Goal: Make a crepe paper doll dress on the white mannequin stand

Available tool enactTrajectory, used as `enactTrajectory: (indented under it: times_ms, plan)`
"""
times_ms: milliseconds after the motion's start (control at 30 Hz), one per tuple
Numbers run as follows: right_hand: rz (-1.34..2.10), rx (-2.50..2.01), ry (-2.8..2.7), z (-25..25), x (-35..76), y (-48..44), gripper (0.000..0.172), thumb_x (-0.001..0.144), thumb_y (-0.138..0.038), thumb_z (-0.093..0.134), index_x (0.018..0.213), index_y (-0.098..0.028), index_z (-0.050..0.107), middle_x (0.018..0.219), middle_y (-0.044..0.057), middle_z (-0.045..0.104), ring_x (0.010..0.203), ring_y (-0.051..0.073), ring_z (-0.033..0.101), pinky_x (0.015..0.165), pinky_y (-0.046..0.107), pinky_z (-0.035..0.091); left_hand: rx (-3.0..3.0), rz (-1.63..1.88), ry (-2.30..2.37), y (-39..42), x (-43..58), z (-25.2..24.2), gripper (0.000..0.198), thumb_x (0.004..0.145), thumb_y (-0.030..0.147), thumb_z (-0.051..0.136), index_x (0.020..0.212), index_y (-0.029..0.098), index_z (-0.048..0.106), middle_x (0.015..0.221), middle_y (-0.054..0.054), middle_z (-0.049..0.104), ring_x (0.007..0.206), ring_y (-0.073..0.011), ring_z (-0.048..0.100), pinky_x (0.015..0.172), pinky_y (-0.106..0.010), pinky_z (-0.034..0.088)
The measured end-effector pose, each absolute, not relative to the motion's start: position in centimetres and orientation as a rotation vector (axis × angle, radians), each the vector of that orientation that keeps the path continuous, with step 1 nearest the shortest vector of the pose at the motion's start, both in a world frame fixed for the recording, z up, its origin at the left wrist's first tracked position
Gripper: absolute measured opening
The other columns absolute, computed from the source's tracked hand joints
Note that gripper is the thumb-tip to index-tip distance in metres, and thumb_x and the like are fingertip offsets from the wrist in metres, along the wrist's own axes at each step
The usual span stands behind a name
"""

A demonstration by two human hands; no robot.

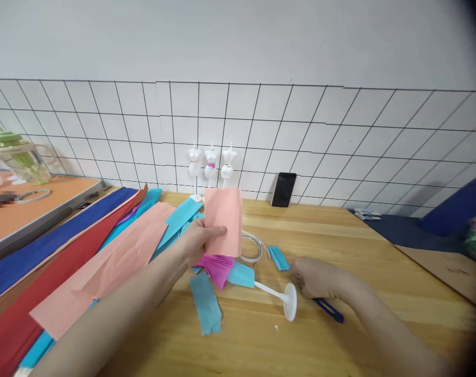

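Observation:
My left hand [200, 238] is closed on a folded piece of pink crepe paper [223, 220], thumb on its front, held up above the table. My right hand [314, 277] is low over the tabletop with its fingers curled down. Dark blue scissors [329, 310] stick out from under it; only a handle shows, and the fingertips are hidden. Between the hands lies a small mannequin on its side, its white stand [289, 302] toward the right. Blue paper [241, 274] and magenta paper [218, 268] are around it. A pleated blue strip [279, 258] lies beside my right hand.
Long crepe paper sheets, including a red one [61, 272], cover the left side. Three white mannequins [211, 162] and a phone [284, 189] stand by the tiled wall. A coiled white cable [255, 246] and a blue scrap [206, 303] lie mid-table. Cardboard [445, 267] is at right.

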State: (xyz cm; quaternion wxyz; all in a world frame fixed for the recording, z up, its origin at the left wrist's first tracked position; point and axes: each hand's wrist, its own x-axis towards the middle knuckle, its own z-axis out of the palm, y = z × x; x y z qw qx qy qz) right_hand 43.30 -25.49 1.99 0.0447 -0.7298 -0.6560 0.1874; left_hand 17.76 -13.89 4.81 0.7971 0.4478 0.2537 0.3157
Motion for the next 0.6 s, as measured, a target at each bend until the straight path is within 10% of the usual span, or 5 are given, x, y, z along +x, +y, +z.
enactTrajectory:
  times_ms: [267, 600]
  plan:
    - [0.844, -1.675, -1.757, 5.9, 40.5, -25.8, 0.008, 0.070, -0.019, 0.050, 0.066, -0.021, 0.043, 0.063, -0.003, 0.051, 0.056, 0.013, 0.054, 0.054, 0.024, 0.040, 0.965, 0.515, 0.463, -14.6, 17.6, 5.3, 0.033, 0.063, 0.018, 0.077, 0.094, 0.009, 0.068, 0.089, -0.013, 0.071, 0.083, -0.0242, 0.066, 0.076, -0.035, 0.050]
    - [0.950, -1.343, -1.541, 6.6, 39.7, -26.1, 0.029, 0.079, -0.048, 0.057, 0.075, -0.019, 0.058, 0.082, 0.006, 0.065, 0.079, 0.020, 0.062, 0.072, 0.033, 0.048, 0.990, 0.488, 0.464, -14.6, 17.9, 4.4, 0.031, 0.063, 0.021, 0.078, 0.091, 0.010, 0.069, 0.087, -0.013, 0.072, 0.079, -0.0234, 0.067, 0.074, -0.034, 0.050]
